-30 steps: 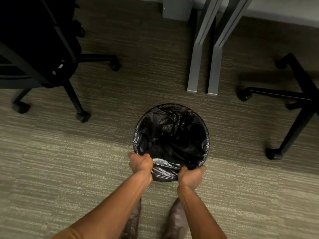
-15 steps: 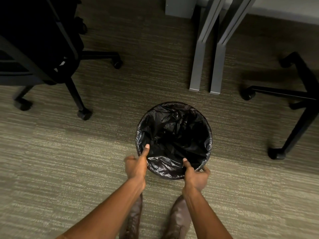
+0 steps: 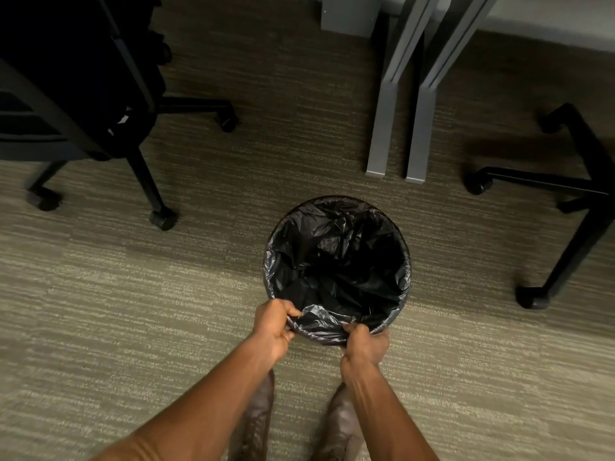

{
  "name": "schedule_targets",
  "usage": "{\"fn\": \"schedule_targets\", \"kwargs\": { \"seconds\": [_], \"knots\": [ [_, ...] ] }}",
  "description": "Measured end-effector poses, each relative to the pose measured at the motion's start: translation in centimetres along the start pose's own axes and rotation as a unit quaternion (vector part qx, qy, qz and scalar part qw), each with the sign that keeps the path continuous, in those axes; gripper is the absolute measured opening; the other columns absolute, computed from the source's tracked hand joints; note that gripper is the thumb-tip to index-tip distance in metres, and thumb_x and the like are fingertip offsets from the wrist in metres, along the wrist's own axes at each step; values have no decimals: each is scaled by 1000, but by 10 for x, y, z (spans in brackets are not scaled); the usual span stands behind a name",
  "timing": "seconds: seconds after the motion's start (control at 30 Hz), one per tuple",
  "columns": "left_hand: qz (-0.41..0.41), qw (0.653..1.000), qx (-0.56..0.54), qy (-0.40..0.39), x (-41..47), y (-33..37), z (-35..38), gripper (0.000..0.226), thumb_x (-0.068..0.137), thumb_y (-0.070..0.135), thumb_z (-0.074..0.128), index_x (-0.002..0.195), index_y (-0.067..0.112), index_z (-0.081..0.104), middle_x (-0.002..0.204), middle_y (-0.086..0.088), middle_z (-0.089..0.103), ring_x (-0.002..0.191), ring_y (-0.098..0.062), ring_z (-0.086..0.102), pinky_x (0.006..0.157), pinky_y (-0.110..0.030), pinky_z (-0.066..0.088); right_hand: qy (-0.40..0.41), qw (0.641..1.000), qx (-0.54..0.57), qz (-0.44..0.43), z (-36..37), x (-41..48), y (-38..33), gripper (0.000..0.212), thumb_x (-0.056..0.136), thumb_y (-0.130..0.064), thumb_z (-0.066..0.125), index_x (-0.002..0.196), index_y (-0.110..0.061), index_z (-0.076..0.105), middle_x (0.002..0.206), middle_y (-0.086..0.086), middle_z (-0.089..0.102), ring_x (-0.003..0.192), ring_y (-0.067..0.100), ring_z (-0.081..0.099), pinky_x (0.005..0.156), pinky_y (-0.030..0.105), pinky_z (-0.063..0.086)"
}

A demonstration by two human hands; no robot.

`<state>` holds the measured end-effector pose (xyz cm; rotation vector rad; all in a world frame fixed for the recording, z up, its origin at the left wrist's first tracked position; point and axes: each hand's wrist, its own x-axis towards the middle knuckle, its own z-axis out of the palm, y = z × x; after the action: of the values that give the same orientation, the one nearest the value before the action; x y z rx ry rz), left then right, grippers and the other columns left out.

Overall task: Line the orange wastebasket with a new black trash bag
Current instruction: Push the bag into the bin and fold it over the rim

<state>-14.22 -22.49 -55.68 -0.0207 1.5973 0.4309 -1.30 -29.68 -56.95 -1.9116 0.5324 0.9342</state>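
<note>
One head-worn wide-angle view looks steeply down from standing height at the carpet [image 3: 100, 311], facing forward toward the desk legs [image 3: 396, 128] at the top edge. The person's forearms and shoes [image 3: 256, 424] enter from the bottom edge. No second view shares the scene.

Dim indoor lighting overall. Carpet [image 3: 100, 311] is brightest in the lower left and darkens toward the top. Trash bag [image 3: 336, 257] shows faint sheen on its wrinkles. Desk legs [image 3: 396, 94] splay with wide-angle distortion. Focus is acceptably sharp.
</note>
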Motion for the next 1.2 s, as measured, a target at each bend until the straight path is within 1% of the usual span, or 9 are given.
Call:
{"fn": "schedule_targets", "kwargs": {
  "seconds": [0.07, 0.17, 0.4, 0.5, 0.57, 0.63, 0.8, 1.03, 1.2],
  "knots": [
    [-4, 999, -22, -26, 0, 10, -1, 50, 69, -16, 53, 112, -1, 72, 116, -26, 71, 102, -43, 71, 97, -55, 62, -5, 999, 30, 12, -1, 3, -1, 57, 74, 27, 53, 116, -9, 63, 90, 9, 70, 83, 27, 67, 87, 47, 60],
    [-12, 996, -59, -73, 1, 23, 1, 68, 59, -8, 54, 124, -4, 72, 129, -30, 71, 122, -49, 70, 109, -62, 57, -15, 998, 59, 25, -2, 8, -2, 53, 70, 28, 54, 99, -16, 60, 89, 7, 68, 82, 25, 65, 78, 39, 55],
    [6, 989, -56, -140, 8, 39, -4, 53, 73, 10, 66, 124, -1, 76, 122, -21, 80, 110, -39, 79, 102, -54, 64, -22, 994, 97, 39, 0, 11, -1, 52, 71, 31, 52, 99, -11, 58, 87, 9, 65, 78, 24, 62, 74, 38, 55],
    [44, 978, -55, -196, 21, 48, -6, 69, 100, 59, 64, 148, 10, 69, 148, -23, 70, 138, -43, 67, 121, -62, 48, -32, 994, 94, 47, -1, 12, -1, 51, 71, 32, 52, 98, -11, 58, 87, 9, 66, 78, 24, 64, 77, 40, 56],
    [40, 971, -49, -229, 25, 57, -9, 107, 83, 97, 50, 153, 17, 65, 155, -24, 64, 146, -45, 60, 126, -67, 39, -35, 994, 92, 46, -2, 14, -1, 51, 71, 31, 52, 99, -10, 59, 87, 9, 66, 80, 25, 64, 81, 41, 56],
    [28, 972, -33, -233, 31, 62, -11, 127, 66, 110, 43, 150, 18, 69, 154, -25, 65, 143, -46, 62, 125, -69, 39, -36, 994, 93, 46, -2, 15, 1, 51, 71, 31, 52, 101, -10, 59, 87, 9, 66, 81, 25, 65, 82, 42, 57],
    [15, 978, 20, -205, 44, 75, -5, 131, 59, 114, 34, 145, 23, 73, 151, -25, 67, 136, -46, 68, 118, -70, 48, -36, 994, 95, 43, -2, 19, 5, 54, 73, 31, 51, 112, -6, 59, 84, 9, 66, 77, 24, 64, 80, 41, 57],
    [10, 982, 59, -178, 44, 84, -4, 139, 54, 116, 25, 140, 20, 77, 142, -27, 73, 134, -44, 69, 110, -65, 55, -37, 996, 82, 26, -3, 20, 6, 48, 75, 27, 54, 100, -13, 60, 89, 8, 69, 80, 23, 66, 73, 35, 54],
    [169, 973, 155, -2, 34, 81, -16, 111, 81, 103, 28, 127, 15, 77, 129, -13, 80, 127, -34, 69, 120, -64, 47, -59, 998, 27, 7, -9, 17, 6, 65, 74, 13, 75, 132, -11, 57, 112, 8, 76, 101, 28, 72, 96, 44, 59]
  ]
}}
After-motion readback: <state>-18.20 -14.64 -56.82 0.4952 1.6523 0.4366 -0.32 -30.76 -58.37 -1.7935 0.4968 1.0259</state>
